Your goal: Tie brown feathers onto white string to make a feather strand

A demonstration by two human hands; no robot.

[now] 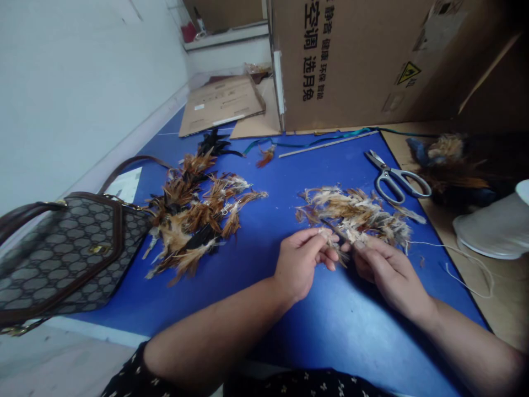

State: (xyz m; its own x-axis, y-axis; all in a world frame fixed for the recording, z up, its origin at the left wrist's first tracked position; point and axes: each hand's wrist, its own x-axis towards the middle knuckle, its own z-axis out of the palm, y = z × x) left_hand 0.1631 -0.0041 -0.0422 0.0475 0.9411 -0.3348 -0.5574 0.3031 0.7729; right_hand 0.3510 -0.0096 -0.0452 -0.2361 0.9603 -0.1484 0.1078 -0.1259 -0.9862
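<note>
Handbag (78,248) by the bench's (256,253) left edge is cropped, white roll (490,229) past the right edge too; feathers (341,256) half hidden by left hand (298,263) and right hand (388,270), kinda blurry.

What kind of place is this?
Probably a small handcraft workspace, though home or workshop is unclear: feather bunches lie on a blue tabletop, with scissors and what looks like a thread spool.

Cream-and-brown feather tuft (329,236), pinched in the left hand's (300,262) fingers
Its darker tips are splayed below the fingertips; a loose heap of cream and tan feathers (363,212) is spread just beyond both hands' fingers.
</note>
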